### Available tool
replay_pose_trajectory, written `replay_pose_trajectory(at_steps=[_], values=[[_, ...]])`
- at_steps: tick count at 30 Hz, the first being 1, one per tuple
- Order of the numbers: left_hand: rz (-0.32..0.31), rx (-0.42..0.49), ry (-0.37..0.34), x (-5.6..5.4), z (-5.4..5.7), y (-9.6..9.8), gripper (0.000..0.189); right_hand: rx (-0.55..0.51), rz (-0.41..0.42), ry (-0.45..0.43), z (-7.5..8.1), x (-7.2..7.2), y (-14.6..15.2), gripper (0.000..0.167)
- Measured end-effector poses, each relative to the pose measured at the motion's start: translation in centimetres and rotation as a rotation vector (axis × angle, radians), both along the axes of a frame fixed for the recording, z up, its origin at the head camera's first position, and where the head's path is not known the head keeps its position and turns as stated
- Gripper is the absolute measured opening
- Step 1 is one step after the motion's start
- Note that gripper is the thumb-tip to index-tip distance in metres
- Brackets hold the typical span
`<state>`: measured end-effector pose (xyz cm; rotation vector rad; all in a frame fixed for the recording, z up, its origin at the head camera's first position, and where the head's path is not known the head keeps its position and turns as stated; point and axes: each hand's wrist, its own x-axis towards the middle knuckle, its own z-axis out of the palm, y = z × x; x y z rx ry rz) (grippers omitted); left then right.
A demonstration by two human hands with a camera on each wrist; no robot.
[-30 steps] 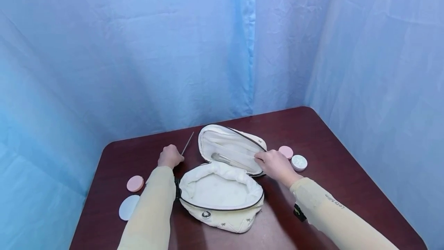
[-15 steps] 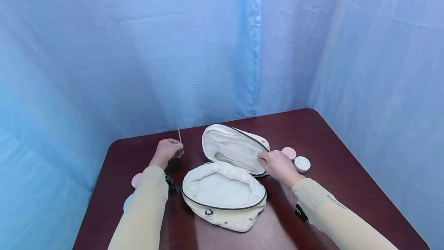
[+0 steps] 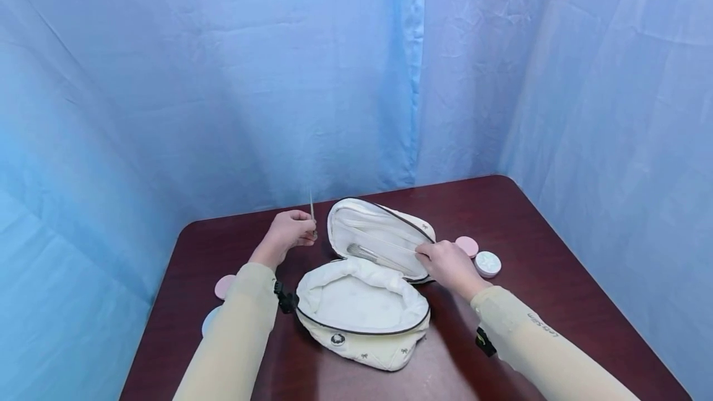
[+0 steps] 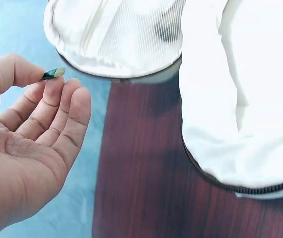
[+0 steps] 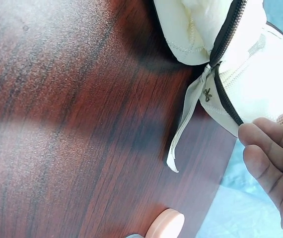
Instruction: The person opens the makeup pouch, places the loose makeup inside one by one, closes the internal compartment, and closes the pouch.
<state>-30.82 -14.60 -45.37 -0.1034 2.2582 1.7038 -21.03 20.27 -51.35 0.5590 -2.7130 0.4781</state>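
Thin, pale-tipped dark-green stick (image 4: 53, 74) stands near-upright, pinched by fingers of the left hand (image 3: 286, 237), just left of the cream fabric bag (image 3: 384, 354)'s open lid (image 3: 356, 219); right hand (image 3: 450, 266) grips lid's right side.

The head camera looks forward and down over the desk (image 3: 473, 203), far enough back for both far corners. The wrist cameras sit close: one faces past the left hand (image 4: 37, 129), one past the right hand (image 5: 278, 158); all three share the bag (image 3: 362, 302).
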Motion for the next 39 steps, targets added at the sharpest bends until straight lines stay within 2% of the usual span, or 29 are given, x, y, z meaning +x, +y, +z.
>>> replay_pose_trajectory(at_steps=[6, 12, 15, 19, 24, 27, 29, 33, 37, 39], values=[[-0.107, 0.031, 0.011, 0.2, 0.5, 2.0, 0.028, 0.004, -0.006, -0.007, 0.1, -0.1, 0.0, 0.033], [-0.239, -0.064, 0.062, 0.6, 0.7, 3.7, 0.028, 0.005, -0.004, -0.016, 0.2, -0.2, -0.3, 0.032], [-0.312, -0.137, 0.119, 0.6, 0.8, 4.5, 0.022, 0.004, 0.001, -0.002, 0.3, -0.2, -0.3, 0.03], [-0.453, -0.336, 0.284, 0.6, 1.1, 5.2, 0.015, 0.005, 0.01, 0.013, 0.3, -0.3, -0.2, 0.029], [-0.639, -0.629, 0.507, 0.8, 1.5, 5.9, 0.019, -0.006, 0.02, -0.013, 0.4, -0.4, -0.1, 0.026], [-0.725, -0.793, 0.666, 0.7, 1.5, 6.2, 0.017, -0.009, 0.021, -0.015, 0.4, -0.4, 0.1, 0.024], [-0.761, -0.891, 0.788, 0.7, 1.6, 6.2, 0.019, -0.009, 0.024, -0.013, 0.4, -0.4, 0.1, 0.026], [-0.785, -1.049, 1.006, 0.6, 1.7, 6.2, 0.019, -0.005, 0.026, -0.019, 0.3, -0.4, 0.2, 0.028], [-0.8, -1.181, 1.192, 0.5, 2.0, 6.7, 0.018, -0.004, 0.02, -0.019, 0.3, -0.4, 0.2, 0.027], [-0.809, -1.234, 1.258, 0.3, 2.0, 7.2, 0.017, -0.003, 0.021, -0.02, 0.3, -0.4, 0.2, 0.026]])
